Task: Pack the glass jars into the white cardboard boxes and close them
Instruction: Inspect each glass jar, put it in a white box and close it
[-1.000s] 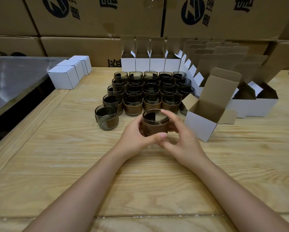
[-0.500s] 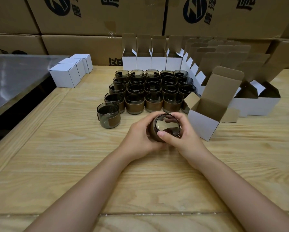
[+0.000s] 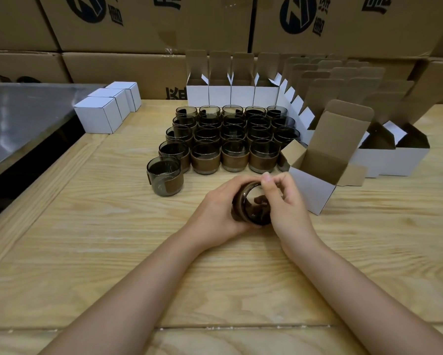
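A dark glass jar (image 3: 253, 204) with a brown paper band lies tipped on its side between both hands, its mouth turned toward me. My left hand (image 3: 215, 213) grips it from the left and underneath. My right hand (image 3: 288, 203) holds its right side, with the thumb and fingers curled at the rim. Just to the right stands an open white box (image 3: 311, 185), lid flap raised. Behind the hands, several more jars (image 3: 230, 139) stand in rows. One jar (image 3: 165, 176) stands apart at the front left.
Rows of open white boxes (image 3: 230, 94) line the back and right of the wooden table (image 3: 87, 252). Three closed white boxes (image 3: 99, 114) sit at the back left beside a metal surface (image 3: 17, 116). Large brown cartons (image 3: 151, 21) are stacked behind.
The jar went from upright between my hands to tipped on its side with its mouth facing me. My right fingers have shifted up onto the rim.
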The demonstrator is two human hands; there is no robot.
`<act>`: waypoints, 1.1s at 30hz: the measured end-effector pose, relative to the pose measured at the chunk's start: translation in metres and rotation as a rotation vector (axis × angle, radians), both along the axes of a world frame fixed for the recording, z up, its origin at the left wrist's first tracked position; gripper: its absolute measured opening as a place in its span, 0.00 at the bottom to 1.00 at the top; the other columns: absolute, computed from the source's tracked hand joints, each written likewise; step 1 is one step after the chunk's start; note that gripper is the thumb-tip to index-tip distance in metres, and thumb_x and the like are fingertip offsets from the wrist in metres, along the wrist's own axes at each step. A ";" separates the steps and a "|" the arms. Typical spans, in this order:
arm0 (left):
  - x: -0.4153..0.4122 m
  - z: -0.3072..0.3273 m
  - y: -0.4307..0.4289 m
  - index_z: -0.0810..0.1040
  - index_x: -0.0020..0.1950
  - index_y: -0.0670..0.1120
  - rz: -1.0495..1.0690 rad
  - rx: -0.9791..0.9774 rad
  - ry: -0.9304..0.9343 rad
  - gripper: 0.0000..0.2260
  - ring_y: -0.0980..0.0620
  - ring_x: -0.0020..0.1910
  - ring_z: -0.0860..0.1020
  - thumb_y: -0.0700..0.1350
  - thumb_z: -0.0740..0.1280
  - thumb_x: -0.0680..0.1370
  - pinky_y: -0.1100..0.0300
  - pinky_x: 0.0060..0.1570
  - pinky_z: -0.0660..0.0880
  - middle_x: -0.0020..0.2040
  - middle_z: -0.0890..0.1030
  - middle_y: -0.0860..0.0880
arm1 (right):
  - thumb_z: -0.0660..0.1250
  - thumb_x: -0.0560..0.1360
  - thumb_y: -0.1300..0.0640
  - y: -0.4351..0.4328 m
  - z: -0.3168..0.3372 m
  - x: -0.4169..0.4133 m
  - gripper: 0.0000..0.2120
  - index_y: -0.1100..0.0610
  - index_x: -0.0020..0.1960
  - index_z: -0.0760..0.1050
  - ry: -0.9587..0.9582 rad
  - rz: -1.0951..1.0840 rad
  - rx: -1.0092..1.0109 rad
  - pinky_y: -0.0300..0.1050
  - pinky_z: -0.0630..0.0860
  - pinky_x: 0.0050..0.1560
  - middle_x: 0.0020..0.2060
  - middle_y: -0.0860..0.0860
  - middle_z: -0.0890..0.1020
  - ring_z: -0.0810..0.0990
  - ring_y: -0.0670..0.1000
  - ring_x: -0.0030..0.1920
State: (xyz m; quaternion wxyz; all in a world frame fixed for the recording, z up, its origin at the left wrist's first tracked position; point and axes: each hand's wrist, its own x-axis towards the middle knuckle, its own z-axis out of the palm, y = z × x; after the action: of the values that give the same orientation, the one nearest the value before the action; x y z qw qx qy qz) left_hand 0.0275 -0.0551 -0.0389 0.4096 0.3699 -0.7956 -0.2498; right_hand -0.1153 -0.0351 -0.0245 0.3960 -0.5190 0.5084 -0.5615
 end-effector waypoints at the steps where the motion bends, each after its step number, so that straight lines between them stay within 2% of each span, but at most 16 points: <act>1: 0.000 0.000 -0.001 0.70 0.66 0.59 -0.002 -0.006 0.015 0.35 0.64 0.55 0.77 0.45 0.80 0.64 0.70 0.55 0.71 0.60 0.77 0.63 | 0.61 0.78 0.45 0.000 0.001 0.000 0.11 0.49 0.40 0.71 -0.013 0.009 -0.011 0.51 0.78 0.45 0.37 0.48 0.79 0.79 0.52 0.41; 4: 0.002 0.000 -0.002 0.69 0.64 0.64 0.012 -0.011 0.061 0.35 0.61 0.58 0.77 0.45 0.81 0.63 0.68 0.57 0.72 0.60 0.76 0.63 | 0.58 0.81 0.50 0.001 0.003 -0.002 0.10 0.50 0.44 0.74 -0.059 0.081 -0.037 0.40 0.78 0.38 0.35 0.43 0.81 0.80 0.43 0.39; 5: 0.003 0.000 -0.003 0.68 0.63 0.65 0.024 -0.004 0.076 0.36 0.61 0.58 0.77 0.46 0.81 0.63 0.68 0.57 0.72 0.59 0.76 0.64 | 0.58 0.81 0.52 0.001 0.003 -0.003 0.09 0.50 0.46 0.76 -0.084 0.112 -0.040 0.40 0.78 0.39 0.37 0.44 0.82 0.81 0.43 0.41; 9: 0.005 -0.002 -0.005 0.68 0.63 0.62 0.049 0.036 0.161 0.35 0.60 0.57 0.78 0.46 0.81 0.62 0.69 0.55 0.72 0.57 0.77 0.64 | 0.58 0.80 0.58 -0.001 0.003 -0.009 0.11 0.53 0.57 0.77 -0.213 0.272 -0.026 0.45 0.79 0.53 0.51 0.51 0.84 0.82 0.51 0.54; 12: 0.006 -0.003 -0.007 0.69 0.62 0.62 0.055 0.070 0.195 0.35 0.62 0.57 0.78 0.42 0.81 0.62 0.72 0.54 0.71 0.56 0.78 0.63 | 0.60 0.77 0.59 -0.002 0.004 -0.017 0.16 0.56 0.65 0.73 -0.318 0.428 -0.001 0.40 0.77 0.54 0.55 0.51 0.83 0.81 0.50 0.58; 16: 0.005 -0.001 -0.006 0.70 0.62 0.60 0.039 0.149 0.288 0.32 0.62 0.57 0.78 0.44 0.81 0.64 0.70 0.54 0.73 0.56 0.79 0.64 | 0.66 0.73 0.62 -0.002 0.002 -0.022 0.27 0.53 0.71 0.66 -0.213 0.515 -0.026 0.41 0.75 0.58 0.61 0.48 0.80 0.77 0.49 0.63; 18: 0.005 -0.001 -0.005 0.72 0.61 0.59 0.031 0.189 0.316 0.31 0.61 0.56 0.79 0.48 0.81 0.63 0.68 0.53 0.75 0.56 0.80 0.63 | 0.69 0.73 0.59 -0.002 0.000 -0.019 0.28 0.49 0.70 0.66 -0.119 0.470 -0.048 0.41 0.75 0.57 0.61 0.44 0.79 0.77 0.47 0.62; 20: 0.005 -0.001 -0.005 0.71 0.64 0.60 0.043 0.187 0.297 0.33 0.62 0.57 0.79 0.50 0.81 0.63 0.67 0.53 0.75 0.56 0.80 0.61 | 0.68 0.74 0.55 -0.002 0.000 -0.017 0.25 0.48 0.69 0.68 -0.106 0.433 -0.062 0.41 0.77 0.55 0.60 0.44 0.80 0.79 0.47 0.60; 24: 0.007 0.002 -0.003 0.59 0.73 0.66 0.037 0.133 0.195 0.47 0.61 0.62 0.76 0.51 0.82 0.62 0.62 0.60 0.75 0.66 0.74 0.59 | 0.64 0.73 0.48 -0.002 0.001 -0.015 0.19 0.50 0.63 0.74 -0.277 0.397 0.025 0.42 0.80 0.48 0.55 0.49 0.83 0.82 0.53 0.56; 28: 0.005 0.002 -0.002 0.50 0.75 0.69 0.021 0.057 0.085 0.50 0.60 0.64 0.75 0.49 0.79 0.65 0.54 0.63 0.74 0.69 0.70 0.61 | 0.61 0.72 0.43 -0.004 0.003 -0.015 0.20 0.53 0.58 0.77 -0.336 0.330 0.122 0.45 0.81 0.43 0.52 0.56 0.84 0.84 0.56 0.48; 30: 0.004 0.002 -0.002 0.50 0.75 0.70 0.006 0.032 0.066 0.50 0.61 0.68 0.70 0.49 0.79 0.65 0.57 0.67 0.71 0.71 0.65 0.65 | 0.59 0.72 0.41 -0.004 0.005 -0.015 0.23 0.54 0.59 0.76 -0.357 0.314 0.172 0.44 0.81 0.41 0.50 0.58 0.84 0.85 0.57 0.48; 33: 0.004 0.000 -0.002 0.55 0.75 0.66 -0.012 -0.021 0.071 0.47 0.59 0.72 0.65 0.50 0.80 0.65 0.60 0.70 0.66 0.73 0.65 0.60 | 0.55 0.78 0.41 -0.003 0.004 -0.015 0.23 0.56 0.60 0.75 -0.308 0.312 0.243 0.41 0.80 0.39 0.47 0.57 0.85 0.85 0.54 0.49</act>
State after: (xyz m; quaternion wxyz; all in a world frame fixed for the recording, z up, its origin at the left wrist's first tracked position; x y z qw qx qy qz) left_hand 0.0312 -0.0571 -0.0385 0.4400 0.3515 -0.7854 -0.2570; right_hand -0.1302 -0.0386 -0.0205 0.6104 -0.4480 0.4196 -0.5006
